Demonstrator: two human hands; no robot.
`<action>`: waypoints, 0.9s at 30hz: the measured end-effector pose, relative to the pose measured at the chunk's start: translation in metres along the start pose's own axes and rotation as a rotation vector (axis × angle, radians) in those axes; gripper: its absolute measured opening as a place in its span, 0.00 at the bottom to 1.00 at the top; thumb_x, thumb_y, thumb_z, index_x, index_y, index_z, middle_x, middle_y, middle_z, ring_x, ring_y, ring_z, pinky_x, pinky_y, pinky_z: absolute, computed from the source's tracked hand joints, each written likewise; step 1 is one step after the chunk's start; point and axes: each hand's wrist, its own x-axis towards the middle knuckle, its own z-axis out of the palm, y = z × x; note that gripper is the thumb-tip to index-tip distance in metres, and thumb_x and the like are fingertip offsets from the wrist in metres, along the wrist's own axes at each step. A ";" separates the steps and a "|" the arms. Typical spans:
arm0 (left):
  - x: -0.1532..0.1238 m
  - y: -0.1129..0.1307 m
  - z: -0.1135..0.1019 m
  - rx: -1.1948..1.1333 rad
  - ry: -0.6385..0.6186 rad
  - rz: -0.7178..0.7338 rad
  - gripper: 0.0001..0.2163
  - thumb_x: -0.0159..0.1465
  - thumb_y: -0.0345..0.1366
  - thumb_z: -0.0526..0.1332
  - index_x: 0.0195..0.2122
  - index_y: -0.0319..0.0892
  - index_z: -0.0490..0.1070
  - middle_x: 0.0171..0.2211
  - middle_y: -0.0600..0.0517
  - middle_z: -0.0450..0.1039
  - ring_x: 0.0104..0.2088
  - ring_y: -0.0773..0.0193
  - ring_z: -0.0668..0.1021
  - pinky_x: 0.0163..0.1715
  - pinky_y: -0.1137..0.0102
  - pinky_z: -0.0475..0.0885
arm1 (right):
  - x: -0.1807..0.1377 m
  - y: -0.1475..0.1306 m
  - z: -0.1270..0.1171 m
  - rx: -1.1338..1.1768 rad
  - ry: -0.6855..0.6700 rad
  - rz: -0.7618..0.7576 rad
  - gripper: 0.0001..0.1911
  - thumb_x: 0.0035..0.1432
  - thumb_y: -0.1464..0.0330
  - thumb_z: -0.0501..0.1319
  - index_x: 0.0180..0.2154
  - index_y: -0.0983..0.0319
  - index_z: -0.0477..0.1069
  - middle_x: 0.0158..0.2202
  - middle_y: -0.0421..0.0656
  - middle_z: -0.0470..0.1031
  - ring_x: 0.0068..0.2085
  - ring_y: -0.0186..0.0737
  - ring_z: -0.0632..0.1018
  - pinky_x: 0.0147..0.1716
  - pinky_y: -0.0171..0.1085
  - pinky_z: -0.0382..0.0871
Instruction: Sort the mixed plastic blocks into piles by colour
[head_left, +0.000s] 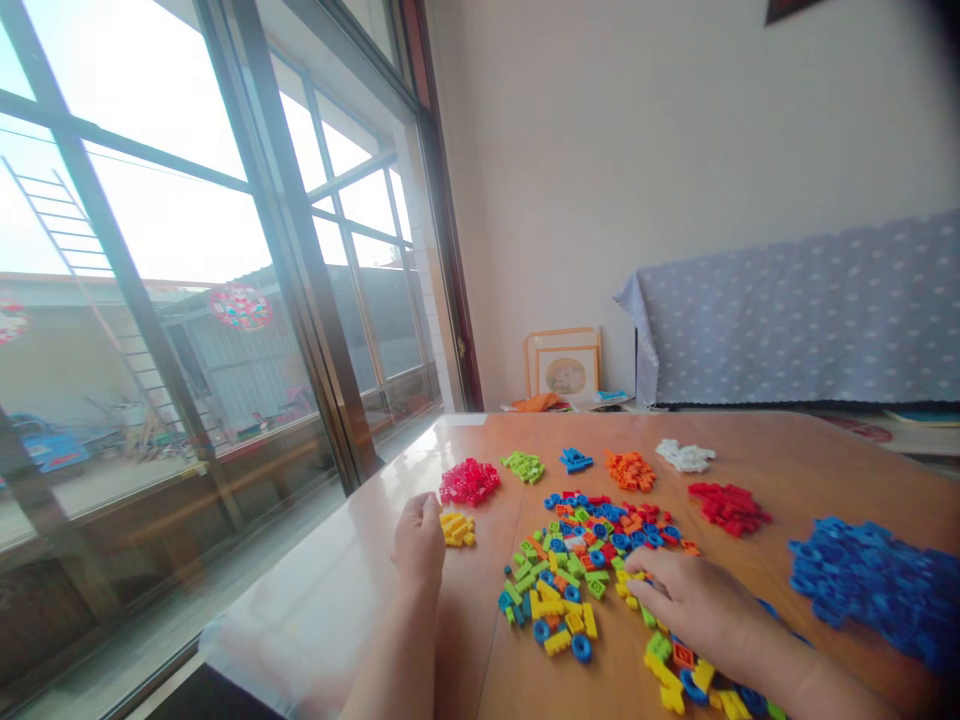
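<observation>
My left hand (420,542) is closed, fingers curled, beside a small pile of yellow building blocks (459,530); whatever its fingertips hold is hidden. Just beyond it lies a pile of pink-red blocks (469,483). My right hand (686,592) reaches over the large mixed heap of building blocks (574,570), thumb and index finger bent together at a yellow block (637,577). Yellow, green, blue and orange pieces spread in front of and under that hand, and its palm hides some of them.
Sorted piles of green (523,467), blue (576,460), orange (631,470), white (685,456) and red blocks (727,508) line the far part of the wooden table (375,600). A big blue pile (870,580) sits at right. Windows stand at left.
</observation>
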 end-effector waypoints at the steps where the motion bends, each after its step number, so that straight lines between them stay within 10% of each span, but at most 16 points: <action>1: 0.003 -0.003 -0.002 0.090 0.029 -0.019 0.19 0.64 0.51 0.53 0.44 0.46 0.76 0.39 0.48 0.80 0.42 0.51 0.79 0.43 0.59 0.67 | 0.000 0.001 0.001 0.005 0.005 -0.002 0.14 0.64 0.59 0.53 0.41 0.53 0.76 0.36 0.42 0.81 0.40 0.44 0.79 0.37 0.35 0.62; 8: 0.011 -0.015 -0.001 0.301 0.012 -0.112 0.20 0.63 0.55 0.53 0.49 0.56 0.76 0.51 0.47 0.78 0.52 0.41 0.74 0.53 0.44 0.56 | 0.004 0.011 0.011 -0.005 0.008 -0.003 0.13 0.63 0.59 0.53 0.38 0.55 0.75 0.33 0.41 0.79 0.34 0.40 0.77 0.30 0.34 0.57; 27: 0.013 -0.017 -0.001 0.380 -0.010 -0.128 0.18 0.60 0.43 0.54 0.47 0.49 0.76 0.42 0.46 0.81 0.47 0.45 0.78 0.46 0.56 0.66 | 0.004 0.010 0.009 0.012 0.003 -0.013 0.13 0.63 0.60 0.54 0.39 0.54 0.76 0.33 0.41 0.79 0.34 0.40 0.77 0.30 0.34 0.57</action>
